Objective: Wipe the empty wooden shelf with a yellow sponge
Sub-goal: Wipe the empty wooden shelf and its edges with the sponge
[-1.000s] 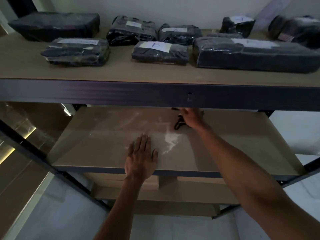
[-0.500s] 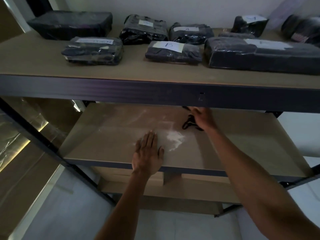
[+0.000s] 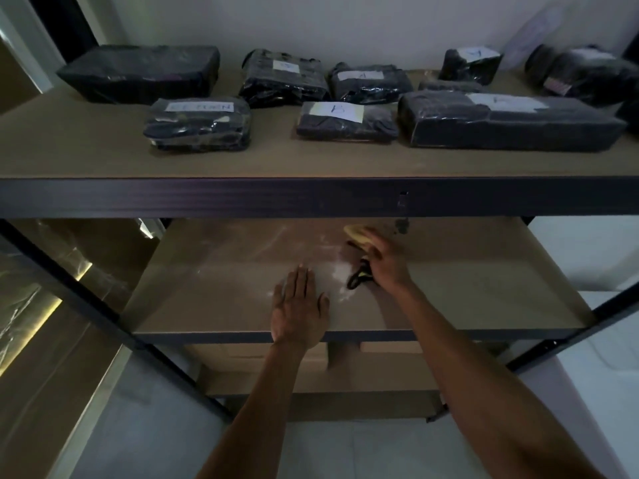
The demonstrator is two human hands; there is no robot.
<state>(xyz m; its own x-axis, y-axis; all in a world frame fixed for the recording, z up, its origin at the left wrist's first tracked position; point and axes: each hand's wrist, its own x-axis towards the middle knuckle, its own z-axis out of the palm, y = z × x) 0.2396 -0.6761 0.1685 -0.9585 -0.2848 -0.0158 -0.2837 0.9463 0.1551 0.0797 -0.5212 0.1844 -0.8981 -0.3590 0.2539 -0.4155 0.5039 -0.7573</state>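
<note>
The empty wooden shelf [image 3: 466, 299] fills mid-frame. My left hand [image 3: 298, 307] lies flat, fingers spread, at its front edge. My right hand [image 3: 385, 261] grips the yellow sponge [image 3: 358, 235] at centre; its dangling black strap [image 3: 358, 278] could smear the white powder [image 3: 340, 271].

Yellow sponge [image 3: 358, 235]: mostly hidden under the right hand [image 3: 387, 261]; only its far end shows, upper centre.
Black looped cord [image 3: 359, 277]: partly covered by the same hand; its attachment cannot be told.
Empty wooden shelf [image 3: 214, 288]: rear portion hidden behind the dark metal beam [image 3: 242, 197].
White paper labels [image 3: 336, 111] on the dark wrapped packages [image 3: 198, 127]: handwriting mostly blurred.
Rightmost dark package [image 3: 587, 72]: cut off by the right frame edge.
Forearms: cut by the lower frame edge.
</note>
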